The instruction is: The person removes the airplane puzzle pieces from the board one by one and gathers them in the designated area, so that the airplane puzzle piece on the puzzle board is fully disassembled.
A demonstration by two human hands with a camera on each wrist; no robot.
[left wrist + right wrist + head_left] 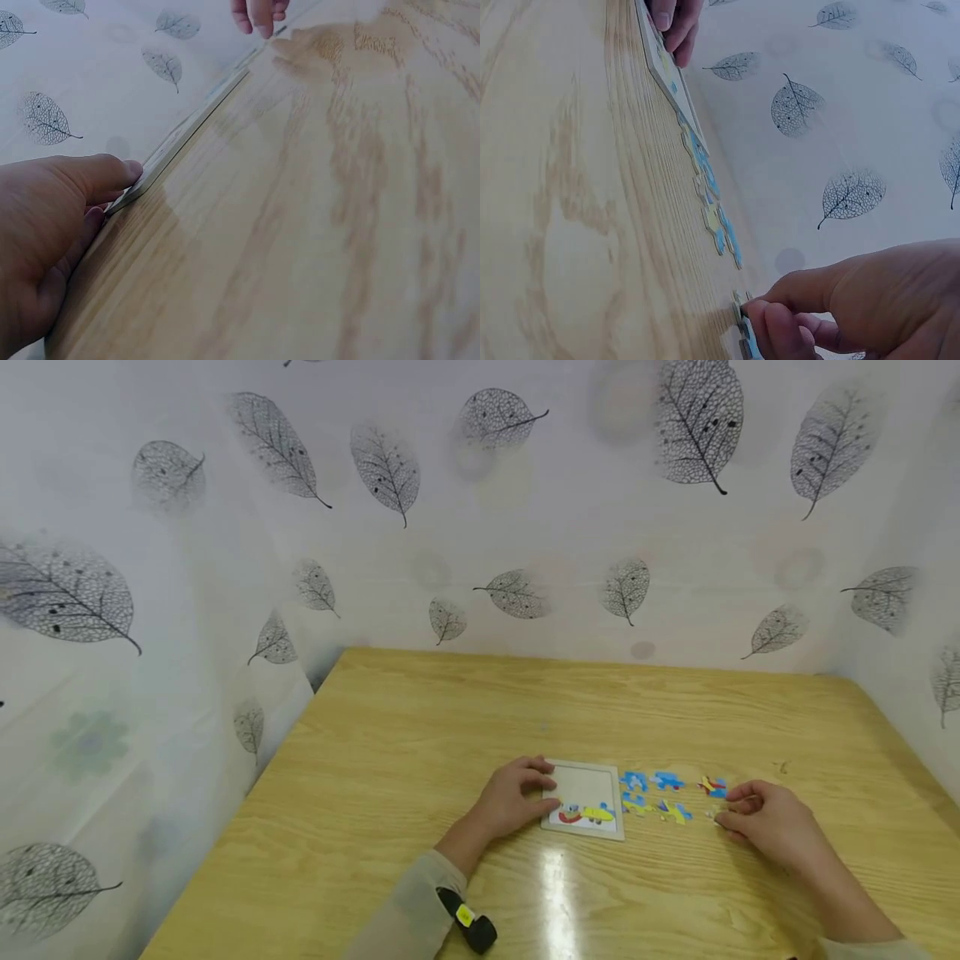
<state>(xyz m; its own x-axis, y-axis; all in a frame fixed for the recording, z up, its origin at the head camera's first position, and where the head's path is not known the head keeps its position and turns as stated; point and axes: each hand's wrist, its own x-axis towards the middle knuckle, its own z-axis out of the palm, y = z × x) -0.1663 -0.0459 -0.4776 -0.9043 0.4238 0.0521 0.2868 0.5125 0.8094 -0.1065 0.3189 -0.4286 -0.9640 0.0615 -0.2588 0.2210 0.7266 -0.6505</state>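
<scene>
A white leaf-printed backdrop point(187, 693) hangs at the far left and continues behind the wood-grain tabletop point(375, 735). Next comes a pale sleeve point(408, 906) with a black strap point(474, 925) near its cuff. The left hand point(513, 797) grips the left side of a shallow puzzle tray point(583, 787), thumb towards the near end of that rim, fingers at the far corner. The tray lies flat on the tabletop, nearly square with no clear long axis; its far and near edges run left to right, the right end slightly nearer the person. Inside, a fitted strip of picture point(597, 815) in red, yellow and blue fills the near part, lengthwise from left to right; pale base shows beyond it. Just right of the tray, loose jigsaw pieces point(634, 782) lie flat in two rough rows. A blue piece point(667, 781) in the far row has its length left to right; the yellow-and-blue piece point(677, 812) nearer the person slants, right end closer. Farther right, a red, yellow and blue piece point(712, 787) lies just beside the right hand point(776, 822), which pinches a small piece point(714, 814), mostly hidden, its direction unclear.
</scene>
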